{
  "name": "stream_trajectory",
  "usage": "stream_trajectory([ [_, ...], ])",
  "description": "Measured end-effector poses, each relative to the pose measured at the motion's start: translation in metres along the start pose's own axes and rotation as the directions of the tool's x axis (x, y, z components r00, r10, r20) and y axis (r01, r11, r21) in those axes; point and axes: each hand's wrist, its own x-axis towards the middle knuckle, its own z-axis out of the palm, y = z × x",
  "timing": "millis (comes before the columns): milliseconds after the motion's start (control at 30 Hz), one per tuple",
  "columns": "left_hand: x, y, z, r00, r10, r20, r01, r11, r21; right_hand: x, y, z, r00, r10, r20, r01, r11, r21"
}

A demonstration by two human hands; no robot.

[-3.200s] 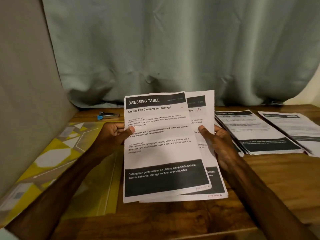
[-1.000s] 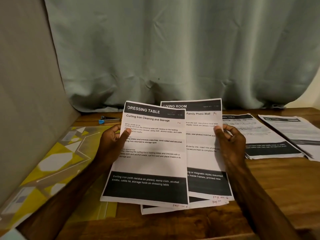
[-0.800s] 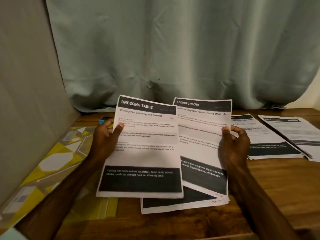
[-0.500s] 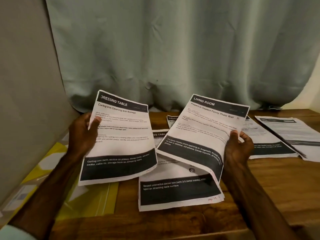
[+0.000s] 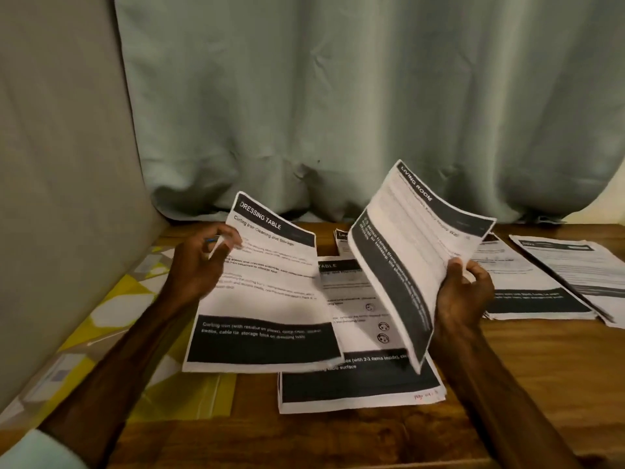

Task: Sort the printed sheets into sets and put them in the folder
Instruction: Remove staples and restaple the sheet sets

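My left hand (image 5: 198,265) holds a printed sheet headed "DRESSING TABLE" (image 5: 267,292) by its left edge, low over the table. A sheet headed "LIVING ROOM" (image 5: 409,245) is pinched at its right edge by my right hand (image 5: 463,296) and lifted, tilted steeply to the right. Between them a small stack of printed sheets (image 5: 358,377) lies flat on the wooden table (image 5: 527,374). A yellow patterned folder (image 5: 111,319) lies open at the left, partly under my left arm.
Two sorted piles lie at the right: one pile (image 5: 527,292) beside my right hand, another pile (image 5: 581,265) at the table's right edge. One more sheet (image 5: 341,235) peeks out behind the middle stack. A grey panel (image 5: 61,184) stands at the left, a curtain (image 5: 338,96) behind.
The two hands have drawn apart, each taking one sheet off the stack. The "LIVING ROOM" sheet has swung up and to the right; the stack beneath now lies uncovered on the table.
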Motion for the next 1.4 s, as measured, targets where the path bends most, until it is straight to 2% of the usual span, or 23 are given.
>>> stream_trajectory([
  [67, -0.001, 0.003, 0.008, 0.997, -0.041, 0.069, 0.047, 0.994, -0.096, -0.009, 0.004, 0.006, 0.995, -0.071, 0.073, 0.074, 0.997, -0.036],
  [133, -0.004, 0.012, 0.012, 0.981, -0.143, 0.131, 0.169, 0.962, -0.214, -0.021, 0.008, 0.012, 0.977, -0.116, 0.179, 0.132, 0.988, -0.081],
  [233, -0.006, 0.028, 0.014, 0.913, -0.326, 0.244, 0.399, 0.835, -0.379, -0.039, 0.019, 0.022, 0.932, -0.144, 0.332, 0.202, 0.969, -0.145],
  [333, -0.006, 0.038, 0.015, 0.885, -0.366, 0.287, 0.461, 0.775, -0.433, -0.059, 0.022, 0.04, 0.872, -0.132, 0.472, 0.245, 0.951, -0.187],
  [433, -0.007, 0.042, 0.014, 0.846, -0.411, 0.339, 0.531, 0.7, -0.477, -0.077, 0.019, 0.06, 0.806, -0.185, 0.562, 0.349, 0.915, -0.201],
  [500, -0.009, 0.04, 0.013, 0.835, -0.44, 0.331, 0.549, 0.712, -0.438, -0.088, 0.016, 0.07, 0.768, -0.189, 0.611, 0.373, 0.909, -0.187],
  [567, -0.009, 0.034, 0.01, 0.845, -0.478, 0.241, 0.536, 0.76, -0.368, -0.094, 0.015, 0.074, 0.744, -0.161, 0.648, 0.35, 0.92, -0.173],
  [733, -0.001, 0.02, -0.005, 0.866, -0.481, 0.135, 0.491, 0.771, -0.405, -0.067, 0.009, 0.058, 0.77, -0.099, 0.63, 0.352, 0.89, -0.289],
  [833, 0.002, 0.014, -0.008, 0.892, -0.444, 0.083, 0.433, 0.787, -0.441, -0.032, 0.01, 0.036, 0.826, -0.126, 0.55, 0.454, 0.727, -0.515],
  [900, 0.003, 0.01, -0.008, 0.903, -0.424, 0.07, 0.401, 0.773, -0.492, -0.013, 0.015, 0.02, 0.839, -0.171, 0.517, 0.49, 0.649, -0.582],
  [967, 0.004, 0.006, -0.008, 0.908, -0.413, 0.063, 0.384, 0.763, -0.52, -0.007, 0.017, 0.01, 0.842, -0.117, 0.526, 0.471, 0.635, -0.613],
  [1033, 0.003, 0.004, -0.006, 0.914, -0.404, 0.041, 0.362, 0.764, -0.534, -0.009, 0.02, 0.006, 0.834, -0.026, 0.552, 0.47, 0.558, -0.684],
  [1100, 0.003, 0.002, -0.001, 0.918, -0.396, 0.023, 0.343, 0.762, -0.55, -0.012, 0.023, 0.006, 0.812, -0.001, 0.584, 0.508, 0.493, -0.706],
  [1267, 0.002, 0.001, 0.006, 0.91, -0.414, 0.018, 0.356, 0.759, -0.545, -0.011, 0.029, 0.007, 0.807, 0.002, 0.59, 0.516, 0.484, -0.707],
  [1400, 0.003, -0.002, 0.007, 0.908, -0.419, 0.011, 0.363, 0.773, -0.521, -0.011, 0.029, 0.003, 0.851, -0.065, 0.521, 0.44, 0.631, -0.639],
])
